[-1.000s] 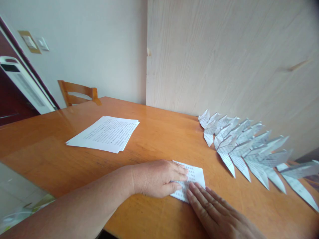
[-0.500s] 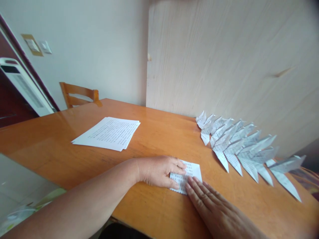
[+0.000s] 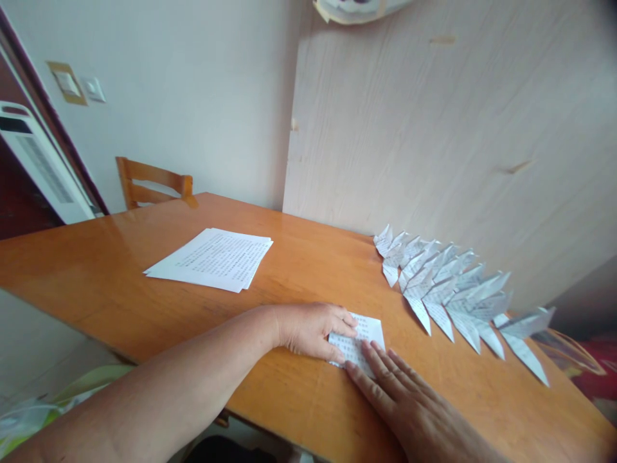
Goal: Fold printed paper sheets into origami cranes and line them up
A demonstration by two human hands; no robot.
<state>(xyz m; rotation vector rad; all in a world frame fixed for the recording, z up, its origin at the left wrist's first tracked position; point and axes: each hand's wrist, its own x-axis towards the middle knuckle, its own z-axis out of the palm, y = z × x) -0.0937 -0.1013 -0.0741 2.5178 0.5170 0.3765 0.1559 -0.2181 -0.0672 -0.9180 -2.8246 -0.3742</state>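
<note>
lit softly by cool, diffuse light, moderately bright on the wall [image 3: 202,96], with a faint sheen toward the far left of the table [image 3: 299,276] and soft grey shading beside the wooden panel [image 3: 409,128]. looks slightly hazy throughout, leaving the print on the small sheet [image 3: 369,329] too soft to read. stretches and tilts toward the edges with wide-angle distortion, darkening in the top right corner.

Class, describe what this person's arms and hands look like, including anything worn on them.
The left forearm is bare, without sleeve, watch or bracelet in view. The left hand and right hand are ungloved, with no visible rings.
</note>
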